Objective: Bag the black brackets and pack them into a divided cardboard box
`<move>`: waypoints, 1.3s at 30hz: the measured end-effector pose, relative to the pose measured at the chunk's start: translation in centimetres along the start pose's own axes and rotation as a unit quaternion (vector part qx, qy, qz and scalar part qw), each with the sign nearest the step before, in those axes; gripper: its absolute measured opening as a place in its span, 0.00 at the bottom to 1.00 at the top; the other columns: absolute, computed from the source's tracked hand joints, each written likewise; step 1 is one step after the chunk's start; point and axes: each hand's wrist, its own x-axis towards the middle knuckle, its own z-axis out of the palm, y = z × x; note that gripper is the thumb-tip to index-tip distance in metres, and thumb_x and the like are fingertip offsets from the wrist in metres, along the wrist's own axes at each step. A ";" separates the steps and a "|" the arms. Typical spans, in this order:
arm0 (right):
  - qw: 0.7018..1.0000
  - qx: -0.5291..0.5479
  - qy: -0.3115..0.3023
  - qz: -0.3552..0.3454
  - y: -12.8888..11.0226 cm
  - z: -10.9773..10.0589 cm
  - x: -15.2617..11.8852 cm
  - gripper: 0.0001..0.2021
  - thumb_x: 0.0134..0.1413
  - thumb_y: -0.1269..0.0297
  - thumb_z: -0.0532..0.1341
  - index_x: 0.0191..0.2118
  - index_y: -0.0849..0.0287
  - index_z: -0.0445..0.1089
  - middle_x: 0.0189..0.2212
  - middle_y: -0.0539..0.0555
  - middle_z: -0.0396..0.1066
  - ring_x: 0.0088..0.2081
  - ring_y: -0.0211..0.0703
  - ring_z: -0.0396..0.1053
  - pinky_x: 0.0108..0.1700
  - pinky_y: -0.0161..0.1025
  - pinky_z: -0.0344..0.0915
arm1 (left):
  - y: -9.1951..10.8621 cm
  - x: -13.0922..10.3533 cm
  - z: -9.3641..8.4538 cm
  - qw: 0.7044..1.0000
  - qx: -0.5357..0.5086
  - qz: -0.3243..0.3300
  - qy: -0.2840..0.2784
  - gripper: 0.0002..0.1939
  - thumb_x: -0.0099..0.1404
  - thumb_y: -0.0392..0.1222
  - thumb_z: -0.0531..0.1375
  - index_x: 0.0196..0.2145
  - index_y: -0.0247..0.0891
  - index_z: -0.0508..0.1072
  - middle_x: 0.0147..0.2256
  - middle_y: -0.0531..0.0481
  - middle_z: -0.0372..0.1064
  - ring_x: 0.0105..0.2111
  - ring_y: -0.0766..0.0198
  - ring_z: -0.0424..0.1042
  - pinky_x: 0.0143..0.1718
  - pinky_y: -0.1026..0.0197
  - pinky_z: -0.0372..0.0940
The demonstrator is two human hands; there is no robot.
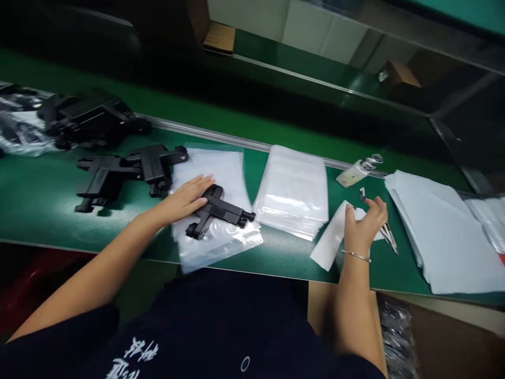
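Observation:
My left hand (pixel 192 198) rests on one end of a black plastic bracket (pixel 224 210), its fingers stretched out. The bracket lies on clear plastic bags (pixel 215 163) on the green table. Over at the right, my right hand (pixel 365 223) is raised above a white paper strip (pixel 332 239), thumb and index finger apart. Just above its fingertips is a small dark and white piece (pixel 362 194); whether the fingers touch it is unclear. Metal tweezers (pixel 390 238) lie partly behind this hand.
More black brackets (pixel 102 176) lie at the left, with others piled behind. A stack of clear bags (pixel 294 184) sits mid-table. Beyond my right hand stand a small bottle (pixel 353 173) and a stack of white sheets (pixel 450 231). A metal rail (pixel 236 139) runs along the back.

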 end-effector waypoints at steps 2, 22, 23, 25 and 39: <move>0.990 0.139 -0.034 0.010 -4.3 1.3 -2.3 0.13 0.55 0.57 0.60 0.41 0.60 0.70 0.57 0.64 0.63 0.64 0.57 0.54 0.64 0.61 0.47 | -0.7 -1.3 1.4 1.000 -0.023 -0.005 -0.017 0.32 0.68 0.53 0.43 0.65 0.38 0.55 0.68 0.44 0.44 0.68 0.49 0.42 0.66 0.43 0.40; 0.879 0.207 -0.427 0.049 -18.3 7.3 -11.1 0.11 0.52 0.60 0.61 0.23 0.57 0.68 0.44 0.57 0.69 0.51 0.51 0.64 0.56 0.53 0.57 | 5.6 -5.1 7.0 0.996 -0.037 -0.022 0.083 0.26 0.68 0.35 0.46 0.63 0.38 0.57 0.67 0.43 0.46 0.68 0.50 0.39 0.66 0.39 0.40; 0.879 0.205 -0.428 0.048 -18.3 7.3 -11.1 0.11 0.52 0.60 0.61 0.23 0.57 0.68 0.44 0.57 0.69 0.51 0.51 0.65 0.56 0.52 0.57 | 5.6 -5.1 7.0 0.996 -0.032 -0.019 0.086 0.26 0.68 0.35 0.46 0.63 0.38 0.56 0.67 0.42 0.47 0.68 0.50 0.39 0.66 0.38 0.41; 0.881 0.202 -0.425 0.048 -18.4 7.3 -11.0 0.11 0.52 0.60 0.61 0.23 0.57 0.68 0.44 0.56 0.69 0.50 0.50 0.65 0.56 0.52 0.57 | 5.6 -5.2 7.0 0.996 -0.024 -0.013 0.090 0.26 0.68 0.34 0.46 0.63 0.36 0.57 0.67 0.41 0.47 0.68 0.50 0.40 0.65 0.38 0.43; 0.882 0.194 -0.428 0.034 -18.4 7.3 -11.0 0.11 0.52 0.60 0.61 0.22 0.57 0.68 0.43 0.56 0.69 0.50 0.50 0.65 0.55 0.52 0.58 | 5.6 -5.2 7.1 0.995 -0.007 -0.008 0.100 0.25 0.68 0.34 0.46 0.62 0.35 0.58 0.66 0.39 0.49 0.68 0.49 0.41 0.64 0.37 0.46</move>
